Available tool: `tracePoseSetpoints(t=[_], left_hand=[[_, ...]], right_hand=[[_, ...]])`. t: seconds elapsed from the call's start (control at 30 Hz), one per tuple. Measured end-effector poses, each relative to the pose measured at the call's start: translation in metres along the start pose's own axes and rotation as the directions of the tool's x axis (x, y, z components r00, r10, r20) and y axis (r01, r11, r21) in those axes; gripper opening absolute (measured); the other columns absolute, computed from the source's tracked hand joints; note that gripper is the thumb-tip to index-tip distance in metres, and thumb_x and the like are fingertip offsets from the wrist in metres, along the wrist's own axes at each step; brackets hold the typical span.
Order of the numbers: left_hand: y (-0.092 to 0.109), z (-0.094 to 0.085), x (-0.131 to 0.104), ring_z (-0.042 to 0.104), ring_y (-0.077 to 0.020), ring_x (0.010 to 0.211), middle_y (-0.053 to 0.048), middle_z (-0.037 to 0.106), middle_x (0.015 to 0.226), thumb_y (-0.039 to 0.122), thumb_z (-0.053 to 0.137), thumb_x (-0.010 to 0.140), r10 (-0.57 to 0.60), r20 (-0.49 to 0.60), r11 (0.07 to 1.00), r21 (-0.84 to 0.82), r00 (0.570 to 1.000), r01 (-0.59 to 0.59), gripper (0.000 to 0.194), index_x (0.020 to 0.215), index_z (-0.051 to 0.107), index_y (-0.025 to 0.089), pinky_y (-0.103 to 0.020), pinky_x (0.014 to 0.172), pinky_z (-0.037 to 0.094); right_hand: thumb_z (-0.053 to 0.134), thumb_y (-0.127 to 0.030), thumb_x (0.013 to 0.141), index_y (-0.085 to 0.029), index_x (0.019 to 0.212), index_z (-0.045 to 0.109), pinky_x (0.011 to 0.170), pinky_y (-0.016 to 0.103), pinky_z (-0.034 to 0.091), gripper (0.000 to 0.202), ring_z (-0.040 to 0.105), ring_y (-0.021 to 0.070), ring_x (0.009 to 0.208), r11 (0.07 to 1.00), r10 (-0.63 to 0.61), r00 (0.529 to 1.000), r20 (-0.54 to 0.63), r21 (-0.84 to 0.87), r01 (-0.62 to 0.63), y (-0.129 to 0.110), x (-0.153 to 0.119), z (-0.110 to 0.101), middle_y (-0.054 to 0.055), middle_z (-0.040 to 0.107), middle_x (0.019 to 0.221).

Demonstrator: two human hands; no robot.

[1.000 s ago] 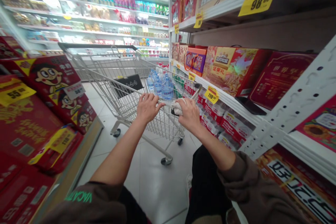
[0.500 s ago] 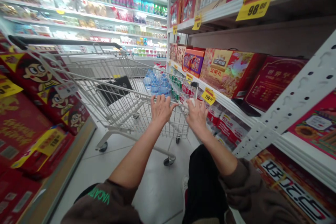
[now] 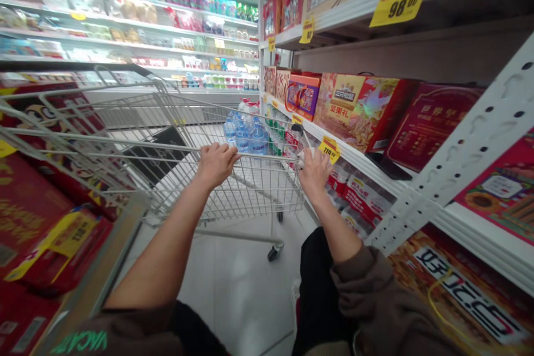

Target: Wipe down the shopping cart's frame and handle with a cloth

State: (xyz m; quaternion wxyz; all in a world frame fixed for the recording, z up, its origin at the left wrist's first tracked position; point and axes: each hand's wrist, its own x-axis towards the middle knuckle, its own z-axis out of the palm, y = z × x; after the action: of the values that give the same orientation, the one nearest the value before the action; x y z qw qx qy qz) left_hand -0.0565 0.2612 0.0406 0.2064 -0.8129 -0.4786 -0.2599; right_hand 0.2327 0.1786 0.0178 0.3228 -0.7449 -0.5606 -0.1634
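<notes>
A grey wire shopping cart [image 3: 269,158] stands turned sideways in the aisle ahead of me. My left hand [image 3: 217,164] is closed over its near top rail, fingers curled around the bar. Farther right, my right hand [image 3: 314,173] grips the cart's corner beside the shelf. A small white thing I cannot make out shows by the right thumb. Through the wires appears a black panel [image 3: 158,150] at the cart's left part. The handle bar [image 3: 70,65] is at the far left. One front wheel [image 3: 274,252] rests on the floor.
White shelving [image 3: 434,200] with gift boxes [image 3: 350,105] and yellow price tags runs close along the right. Red boxes [image 3: 37,200] are stacked on the left. Blue-tinted water bottles [image 3: 246,133] stand beyond the cart, before a lit refrigerated display [image 3: 137,28].
The cart has swung, its handle end moving left and nearer. My left hand has slid left along the rail and closed around it. My right hand has shifted slightly right and stays at the corner.
</notes>
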Motion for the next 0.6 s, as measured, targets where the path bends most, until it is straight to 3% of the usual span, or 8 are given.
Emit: tracePoseSetpoints(t=[0.23,0.3,0.37,0.43,0.6], left_hand=[[0.028,-0.005,-0.003,0.057,-0.0330,0.097,-0.012,0.069,0.094,0.042,0.040,0.105,-0.002,-0.030,0.999,0.040,1.000,0.003,0.033,0.096,0.066,0.024,-0.049,0.086,0.038],[0.030,-0.008,-0.004,0.058,-0.0337,0.097,-0.013,0.069,0.094,0.039,0.040,0.105,-0.001,-0.020,1.000,0.028,1.000,0.002,0.032,0.096,0.066,0.024,-0.049,0.085,0.037],[0.030,-0.010,-0.005,0.058,-0.0337,0.097,-0.012,0.069,0.093,0.040,0.041,0.105,0.009,-0.004,1.000,0.005,1.000,-0.009,0.032,0.095,0.066,0.023,-0.050,0.086,0.037],[0.030,-0.012,-0.007,0.058,-0.0329,0.096,-0.011,0.069,0.091,0.042,0.043,0.105,0.018,-0.002,1.000,-0.019,1.000,-0.018,0.032,0.092,0.065,0.024,-0.050,0.087,0.037],[0.037,-0.014,-0.010,0.058,-0.0320,0.097,-0.010,0.070,0.091,0.044,0.043,0.105,0.010,-0.047,0.999,-0.040,0.999,-0.012,0.033,0.088,0.063,0.024,-0.051,0.092,0.036]], right_hand=[[0.048,-0.013,0.096,-0.037,0.144,0.050,0.091,0.059,0.055,0.053,0.046,0.0362,0.123,0.958,-0.201,0.979,-0.020,0.204,0.201,-0.100,-0.024,0.014,0.016,0.053,0.139],[0.046,-0.014,0.098,-0.038,0.144,0.049,0.091,0.057,0.056,0.052,0.046,0.0351,0.123,0.942,-0.268,0.963,-0.018,0.207,0.266,-0.115,-0.029,0.016,0.014,0.052,0.142],[0.045,-0.011,0.097,-0.038,0.144,0.051,0.091,0.053,0.056,0.054,0.045,0.0345,0.125,0.928,-0.332,0.943,-0.019,0.171,0.330,-0.110,-0.029,0.015,0.012,0.054,0.143],[0.047,-0.007,0.093,-0.037,0.142,0.054,0.091,0.050,0.056,0.057,0.045,0.0342,0.127,0.926,-0.356,0.934,-0.031,0.126,0.357,-0.087,-0.023,0.014,0.011,0.056,0.141],[0.053,-0.005,0.085,-0.031,0.134,0.062,0.090,0.049,0.055,0.055,0.047,0.0346,0.120,0.980,-0.194,0.981,-0.021,0.031,0.195,-0.006,0.003,0.009,0.012,0.062,0.127]])
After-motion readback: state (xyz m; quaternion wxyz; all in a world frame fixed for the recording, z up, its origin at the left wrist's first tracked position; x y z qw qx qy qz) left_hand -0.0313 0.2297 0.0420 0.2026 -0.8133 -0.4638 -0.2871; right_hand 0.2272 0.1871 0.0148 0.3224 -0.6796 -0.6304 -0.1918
